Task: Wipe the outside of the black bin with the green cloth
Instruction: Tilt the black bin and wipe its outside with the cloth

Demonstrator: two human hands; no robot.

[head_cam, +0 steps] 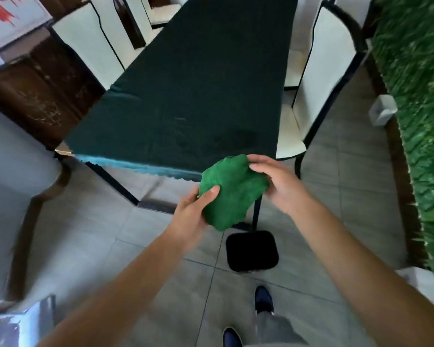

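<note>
A bunched green cloth (232, 192) is held in the air in front of me, near the table's front edge. My left hand (194, 211) grips its lower left side with the thumb on top. My right hand (277, 181) holds its upper right side, fingers curled over the fabric. Below the cloth, on the tiled floor, stands the black bin (252, 250), seen from above with its dark opening facing up. Neither hand touches the bin.
A long table with a dark green cloth (186, 96) stretches ahead, its legs close behind the bin. White chairs (321, 78) line both sides. An artificial grass wall (416, 96) runs along the right. My feet (263, 300) stand just before the bin.
</note>
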